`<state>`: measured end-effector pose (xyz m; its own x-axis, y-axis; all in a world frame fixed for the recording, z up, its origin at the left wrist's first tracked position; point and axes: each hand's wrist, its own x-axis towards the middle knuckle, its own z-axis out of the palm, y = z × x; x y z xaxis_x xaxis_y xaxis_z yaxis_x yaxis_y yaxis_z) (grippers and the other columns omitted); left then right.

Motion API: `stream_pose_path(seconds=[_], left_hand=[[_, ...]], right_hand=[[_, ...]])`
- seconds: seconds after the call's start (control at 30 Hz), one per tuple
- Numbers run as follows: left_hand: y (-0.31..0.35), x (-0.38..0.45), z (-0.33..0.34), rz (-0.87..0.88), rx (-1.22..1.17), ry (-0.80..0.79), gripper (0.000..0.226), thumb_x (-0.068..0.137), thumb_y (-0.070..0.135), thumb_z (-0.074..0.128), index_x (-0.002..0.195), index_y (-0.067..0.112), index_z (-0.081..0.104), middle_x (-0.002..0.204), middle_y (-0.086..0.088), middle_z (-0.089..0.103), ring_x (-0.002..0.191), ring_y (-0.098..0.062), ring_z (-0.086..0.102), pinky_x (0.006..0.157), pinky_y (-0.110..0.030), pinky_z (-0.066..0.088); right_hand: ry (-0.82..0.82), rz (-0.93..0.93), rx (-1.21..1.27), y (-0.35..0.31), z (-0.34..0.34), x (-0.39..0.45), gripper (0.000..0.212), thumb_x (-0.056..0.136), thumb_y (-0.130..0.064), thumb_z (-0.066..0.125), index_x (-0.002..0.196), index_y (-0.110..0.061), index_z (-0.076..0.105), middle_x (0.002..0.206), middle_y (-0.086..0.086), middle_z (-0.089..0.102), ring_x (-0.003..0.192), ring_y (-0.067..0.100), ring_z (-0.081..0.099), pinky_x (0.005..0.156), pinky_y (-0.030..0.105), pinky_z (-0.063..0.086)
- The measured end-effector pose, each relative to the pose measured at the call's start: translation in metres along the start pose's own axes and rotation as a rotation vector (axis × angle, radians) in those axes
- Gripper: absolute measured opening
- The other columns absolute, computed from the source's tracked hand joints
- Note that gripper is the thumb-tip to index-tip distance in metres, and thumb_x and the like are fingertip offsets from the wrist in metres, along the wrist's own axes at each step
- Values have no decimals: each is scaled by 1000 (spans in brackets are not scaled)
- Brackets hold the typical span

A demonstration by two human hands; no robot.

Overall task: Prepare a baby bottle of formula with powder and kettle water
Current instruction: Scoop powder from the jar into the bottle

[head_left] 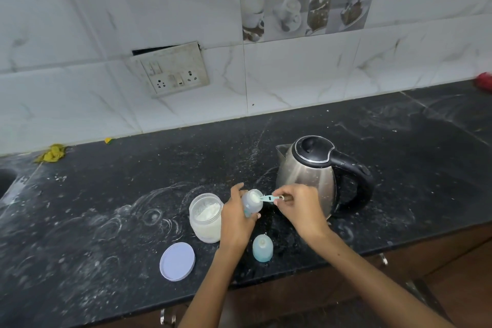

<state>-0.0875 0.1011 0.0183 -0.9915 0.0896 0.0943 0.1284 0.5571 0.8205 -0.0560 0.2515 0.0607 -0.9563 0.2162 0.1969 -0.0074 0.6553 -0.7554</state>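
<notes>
My left hand (235,217) grips a small clear baby bottle (252,201), open at the top and tilted toward the right. My right hand (298,205) pinches the handle of a light blue scoop (269,198); its bowl of white powder sits at the bottle's mouth. An open jar of white formula powder (206,217) stands just left of my left hand. Its pale round lid (177,261) lies flat nearer the counter's front edge. The bottle's blue cap with nipple (262,247) stands between my forearms. A steel kettle (311,176) with a black handle and shut lid stands behind my right hand.
The black stone counter (106,208) is dusted with white powder smears. A sink edge (5,178) shows at far left, a yellow cloth (52,153) by the wall, a red object (484,81) at far right. A switch and socket plate (173,70) hangs on the tiled wall.
</notes>
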Motion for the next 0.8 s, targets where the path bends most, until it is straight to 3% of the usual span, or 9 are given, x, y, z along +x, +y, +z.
stream_pose_path(seconds=[0.13,0.23,0.43,0.53,0.63,0.8], left_hand=[[-3,1,0,-21,-40,33,62,63,9,85,117,17,55,106,5,68,98,-16,62,85,-29,50],[-5,1,-2,-28,-93,53,54,60,11,86,106,21,61,98,11,69,93,-11,65,84,-35,54],[-3,6,-6,-18,-165,76,55,59,11,89,106,22,62,100,10,69,96,-10,65,87,-33,54],[-3,6,-8,-19,-187,73,56,59,11,90,106,21,63,101,10,70,95,-8,65,86,-29,54],[-3,5,-11,-20,-199,65,54,59,9,89,103,25,61,97,15,68,95,-6,65,85,-25,53],[-3,4,-11,-18,-206,40,55,60,8,88,102,29,60,98,16,68,97,-5,65,85,-22,52]], right_hand=[[6,-313,-194,-2,0,1,17,80,0,70,88,-13,77,82,3,74,70,21,68,66,37,57],[5,-518,-248,0,-4,4,27,71,9,71,88,-11,76,84,2,75,69,21,70,57,36,58],[94,-787,-238,9,-7,1,30,63,11,83,88,-5,78,93,6,77,83,20,74,67,30,62],[73,-817,-215,11,-7,3,30,63,13,83,86,-5,78,91,5,77,86,21,74,68,32,62],[7,-705,-183,6,-8,5,31,70,13,77,93,-8,77,94,3,76,84,17,74,66,31,61],[-110,-617,-131,1,-13,14,29,75,7,76,99,-8,77,101,5,76,91,15,73,87,15,51]])
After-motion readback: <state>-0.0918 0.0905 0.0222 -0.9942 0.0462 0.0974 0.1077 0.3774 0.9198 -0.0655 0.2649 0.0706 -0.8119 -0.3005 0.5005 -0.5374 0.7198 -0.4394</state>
